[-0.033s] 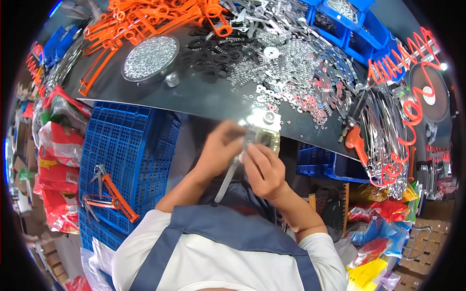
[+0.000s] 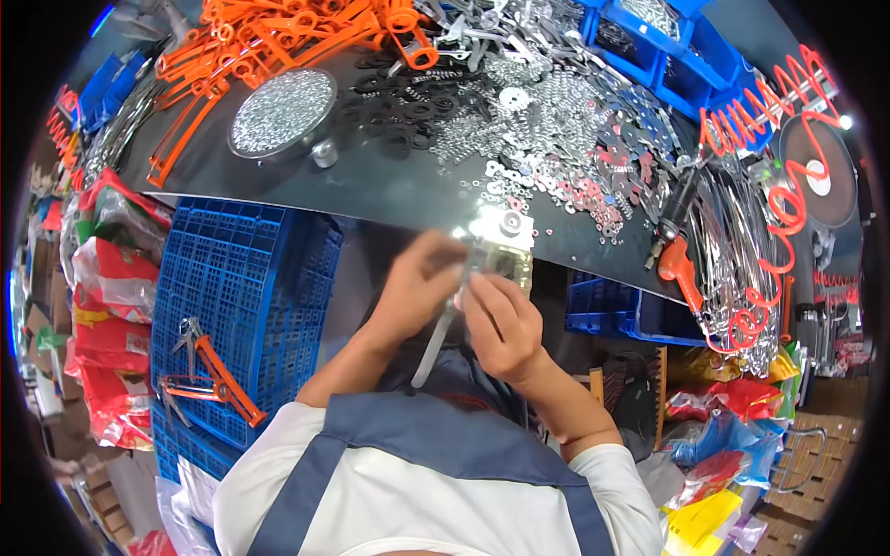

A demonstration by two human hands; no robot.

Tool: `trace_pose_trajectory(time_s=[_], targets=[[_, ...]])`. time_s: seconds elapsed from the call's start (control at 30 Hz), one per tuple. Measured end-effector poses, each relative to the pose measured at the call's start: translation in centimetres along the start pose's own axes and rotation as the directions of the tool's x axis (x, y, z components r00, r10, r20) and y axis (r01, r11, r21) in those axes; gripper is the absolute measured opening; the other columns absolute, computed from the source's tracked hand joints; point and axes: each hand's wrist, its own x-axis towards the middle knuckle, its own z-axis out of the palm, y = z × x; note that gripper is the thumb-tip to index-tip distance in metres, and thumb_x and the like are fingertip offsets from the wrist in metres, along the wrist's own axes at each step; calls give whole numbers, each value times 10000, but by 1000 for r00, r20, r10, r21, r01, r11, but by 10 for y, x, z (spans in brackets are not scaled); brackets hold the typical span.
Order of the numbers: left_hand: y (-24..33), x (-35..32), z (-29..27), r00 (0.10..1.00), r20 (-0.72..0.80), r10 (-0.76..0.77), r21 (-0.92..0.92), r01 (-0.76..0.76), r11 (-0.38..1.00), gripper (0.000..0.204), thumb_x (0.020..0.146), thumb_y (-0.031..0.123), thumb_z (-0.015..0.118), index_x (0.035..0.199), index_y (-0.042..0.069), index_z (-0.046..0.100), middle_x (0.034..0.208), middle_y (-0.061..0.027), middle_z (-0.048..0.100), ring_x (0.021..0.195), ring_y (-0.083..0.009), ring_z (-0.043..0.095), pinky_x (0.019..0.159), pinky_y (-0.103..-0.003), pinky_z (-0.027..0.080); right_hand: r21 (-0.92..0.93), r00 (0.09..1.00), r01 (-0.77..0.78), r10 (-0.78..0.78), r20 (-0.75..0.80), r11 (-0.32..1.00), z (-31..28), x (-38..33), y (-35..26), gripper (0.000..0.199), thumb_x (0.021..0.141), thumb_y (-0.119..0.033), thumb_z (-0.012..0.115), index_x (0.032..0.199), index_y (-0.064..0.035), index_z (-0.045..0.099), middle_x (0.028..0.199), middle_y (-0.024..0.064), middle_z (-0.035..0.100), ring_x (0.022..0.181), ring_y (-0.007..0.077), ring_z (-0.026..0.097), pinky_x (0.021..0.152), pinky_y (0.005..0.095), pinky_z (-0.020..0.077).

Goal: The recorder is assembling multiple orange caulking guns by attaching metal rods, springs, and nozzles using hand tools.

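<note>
Both my hands meet over the table's near edge, in front of a bright metal fixture (image 2: pixel 515 262). In my right hand (image 2: pixel 505 326) the thumb and fingers pinch a long, narrow grey strip (image 2: pixel 432 352), which slants down toward my lap; its exact kind is unclear. My left hand (image 2: pixel 419 283) curls in at the strip's upper end, its fingertips blurred and closed around something too small to make out. A round metal piece (image 2: pixel 511 222) sits on top of the fixture, just beyond my fingers.
Ahead lie piles of orange frames (image 2: pixel 278 42), silver springs (image 2: pixel 556 111) and black flat parts (image 2: pixel 399 102). A bowl of small metal pieces (image 2: pixel 235 148) stands left. An orange-handled air tool (image 2: pixel 680 269) hangs right, near metal rods (image 2: pixel 732 250). Blue crates (image 2: pixel 222 278) stand at left.
</note>
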Motion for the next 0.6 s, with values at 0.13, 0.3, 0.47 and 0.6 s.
trace_pose_trajectory(time_s=[0.13,0.3,0.47,0.6], targets=[[0,-3,-3,992,16,-129,-110,130,985,254,836,51,621,1072,-13,548,1034,-126,616,959,-158,594,772,-296,505,223,985,-164,172,-14,961,-1,5,3,252,627,21,610,866,101,602,960,205,593,792,336,611,669,365,537],[9,3,-5,973,233,3,-370,85,925,439,773,28,671,1164,-5,475,1111,-160,594,1010,-207,588,855,-309,486,52,993,-117,118,-22,992,0,0,7,288,621,-22,594,887,88,605,965,193,598,813,329,611,667,361,533],[-1,2,10,975,186,-118,-348,178,921,584,697,-11,697,1211,-6,420,1130,-162,577,1026,-202,580,884,-316,476,164,970,-242,232,79,956,-20,-2,15,285,660,-13,632,934,65,614,1029,198,598,878,332,614,728,364,525],[8,6,-22,999,-30,-20,-331,9,944,589,786,350,704,1139,-57,468,987,-163,629,829,-185,642,779,-280,513,154,905,-426,423,54,892,-50,-24,38,328,695,19,698,1016,-18,643,1130,192,592,1007,337,597,840,386,498]])
